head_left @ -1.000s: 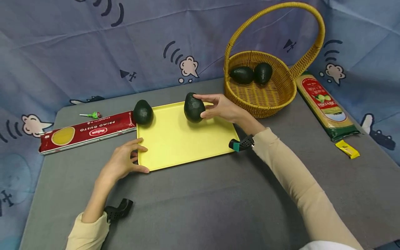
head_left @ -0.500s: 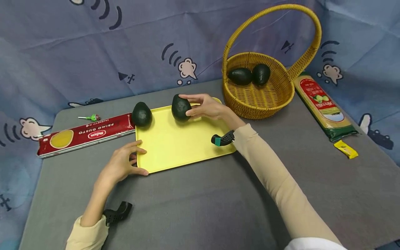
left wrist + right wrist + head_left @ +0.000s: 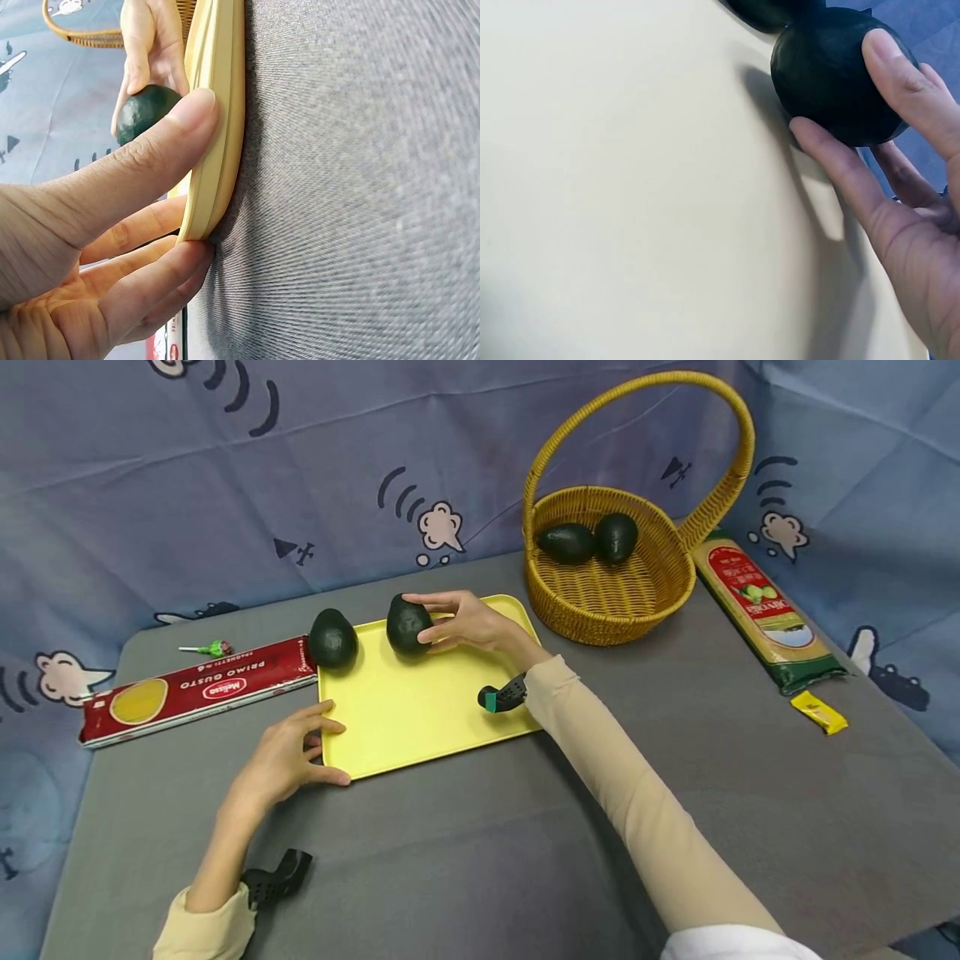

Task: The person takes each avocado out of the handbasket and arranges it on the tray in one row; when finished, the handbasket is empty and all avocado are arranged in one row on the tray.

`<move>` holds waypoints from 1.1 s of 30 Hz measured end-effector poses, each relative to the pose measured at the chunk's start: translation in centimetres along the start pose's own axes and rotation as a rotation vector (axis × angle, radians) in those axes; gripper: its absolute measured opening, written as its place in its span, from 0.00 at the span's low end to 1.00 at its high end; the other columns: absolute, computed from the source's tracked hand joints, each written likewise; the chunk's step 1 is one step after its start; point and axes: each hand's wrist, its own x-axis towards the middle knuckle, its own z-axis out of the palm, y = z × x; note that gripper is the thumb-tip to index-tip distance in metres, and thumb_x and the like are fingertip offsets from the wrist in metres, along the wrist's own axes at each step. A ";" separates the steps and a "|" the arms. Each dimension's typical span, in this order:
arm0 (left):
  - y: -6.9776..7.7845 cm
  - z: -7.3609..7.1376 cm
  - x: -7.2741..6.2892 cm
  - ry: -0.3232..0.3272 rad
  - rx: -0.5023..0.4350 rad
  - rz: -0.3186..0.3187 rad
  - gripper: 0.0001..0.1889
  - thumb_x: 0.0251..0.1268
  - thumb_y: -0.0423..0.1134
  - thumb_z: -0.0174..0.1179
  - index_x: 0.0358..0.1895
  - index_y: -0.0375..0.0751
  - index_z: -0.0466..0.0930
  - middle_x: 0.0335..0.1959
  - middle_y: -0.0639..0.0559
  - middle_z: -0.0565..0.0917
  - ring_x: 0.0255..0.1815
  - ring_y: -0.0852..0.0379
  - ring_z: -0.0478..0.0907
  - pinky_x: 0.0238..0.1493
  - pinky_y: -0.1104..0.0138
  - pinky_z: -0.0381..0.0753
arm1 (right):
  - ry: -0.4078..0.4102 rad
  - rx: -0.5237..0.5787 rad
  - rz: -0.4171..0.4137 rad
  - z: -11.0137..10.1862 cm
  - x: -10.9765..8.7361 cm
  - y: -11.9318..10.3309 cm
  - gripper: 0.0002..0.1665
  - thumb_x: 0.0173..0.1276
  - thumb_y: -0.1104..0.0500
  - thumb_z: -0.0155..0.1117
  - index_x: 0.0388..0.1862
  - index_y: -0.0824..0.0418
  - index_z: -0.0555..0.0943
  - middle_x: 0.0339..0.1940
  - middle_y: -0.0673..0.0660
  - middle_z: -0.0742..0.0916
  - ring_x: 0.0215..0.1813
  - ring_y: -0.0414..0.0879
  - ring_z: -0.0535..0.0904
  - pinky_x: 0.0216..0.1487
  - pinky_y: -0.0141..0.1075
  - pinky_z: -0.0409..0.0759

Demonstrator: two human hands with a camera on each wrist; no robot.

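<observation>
My right hand [image 3: 472,625] grips a dark green avocado [image 3: 406,627] over the back part of the yellow tray [image 3: 420,718]. In the right wrist view, the thumb and fingers spread around the held avocado [image 3: 840,75]. Another avocado [image 3: 332,639] stands at the tray's back left corner, close to the held one. At the front left corner, my left hand [image 3: 285,756] holds the tray. The left wrist view has its thumb [image 3: 193,112] on the tray rim [image 3: 217,142] and other fingers bent against the corner.
A wicker basket [image 3: 555,610] with a tall handle holds two avocados [image 3: 567,542] at the back right. Beside it lie a yellow-and-green package [image 3: 765,610] and a small yellow packet [image 3: 820,712]. On the left are a red spaghetti pack [image 3: 198,692] and a lollipop [image 3: 213,648].
My right hand has carried the avocado leftward across the tray, nearer to the avocado at the corner. The left hand has stayed at the tray corner.
</observation>
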 end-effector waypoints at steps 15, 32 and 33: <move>-0.1 0.0 0.1 0.001 -0.025 0.013 0.33 0.36 0.36 0.80 0.51 0.26 0.80 0.68 0.33 0.66 0.50 0.40 0.76 0.45 0.60 0.85 | -0.056 -0.030 -0.009 2.1 1.7 0.4 0.39 0.62 0.73 0.64 0.71 0.54 0.68 0.72 0.59 0.67 0.64 0.53 0.72 0.50 0.47 0.84; -0.3 0.0 0.1 0.012 -0.011 0.021 0.32 0.36 0.36 0.80 0.51 0.27 0.81 0.68 0.33 0.66 0.53 0.37 0.76 0.45 0.59 0.85 | -0.011 -0.075 -0.011 3.1 2.6 0.0 0.39 0.62 0.71 0.65 0.71 0.51 0.68 0.74 0.59 0.63 0.69 0.51 0.66 0.50 0.43 0.84; -0.3 0.0 0.2 0.010 -0.011 0.019 0.32 0.36 0.36 0.80 0.51 0.27 0.81 0.68 0.32 0.66 0.53 0.37 0.77 0.45 0.59 0.85 | -0.012 -0.070 -0.008 3.1 2.6 0.0 0.39 0.62 0.72 0.65 0.71 0.51 0.68 0.74 0.59 0.63 0.69 0.51 0.67 0.51 0.43 0.84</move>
